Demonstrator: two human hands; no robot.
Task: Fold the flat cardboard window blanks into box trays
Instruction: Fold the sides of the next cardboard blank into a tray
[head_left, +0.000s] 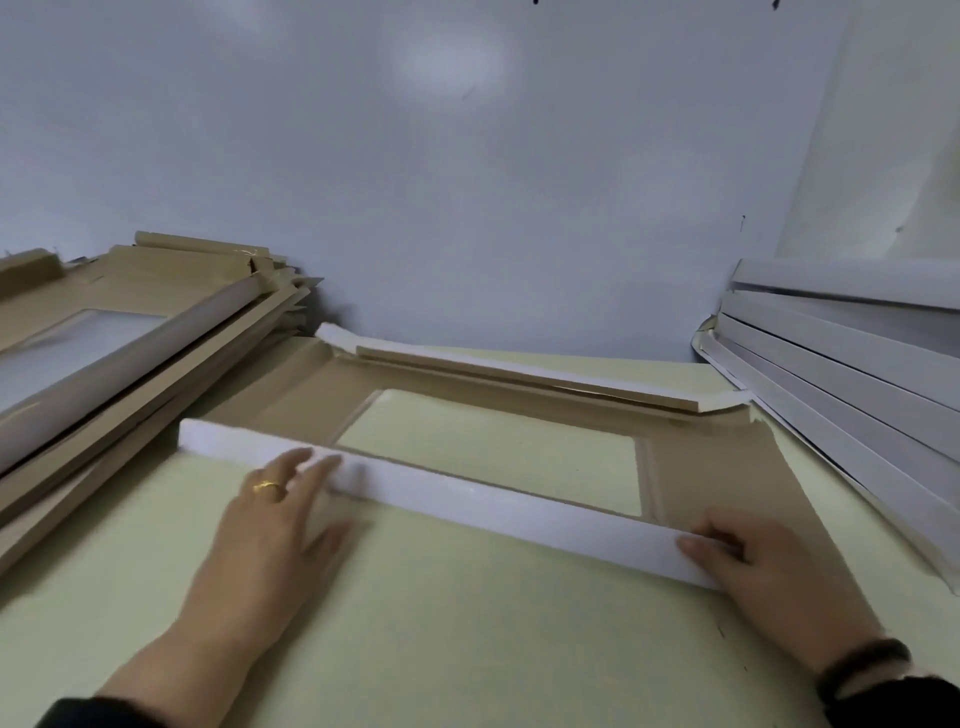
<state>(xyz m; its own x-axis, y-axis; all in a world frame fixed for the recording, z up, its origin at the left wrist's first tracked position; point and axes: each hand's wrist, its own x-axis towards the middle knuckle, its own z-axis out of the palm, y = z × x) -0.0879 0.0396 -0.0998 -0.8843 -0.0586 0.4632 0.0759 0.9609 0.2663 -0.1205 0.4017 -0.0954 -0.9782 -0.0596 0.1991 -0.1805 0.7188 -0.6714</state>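
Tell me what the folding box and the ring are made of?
The box blank looks like thin cardboard: dull brown on the inside, smooth white on the outside of the flap being folded up, and it bends in straight creases. The ring on the left hand looks like yellow metal, perhaps gold, because it shines; the picture cannot confirm which metal.

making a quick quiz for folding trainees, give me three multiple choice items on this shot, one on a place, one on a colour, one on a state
1. Where is the stack of white pieces?
A. right of the blank
B. under the left hand
C. left of the blank

2. What colour is the blank on its inner face?
A. green
B. brown
C. black

3. How is the near flap?
A. torn off
B. lying flat
C. raised by both hands

Key: 1 A, it leans along the right wall. 2 B, brown surrounds the window. 3 C, left hand and right hand hold it up.
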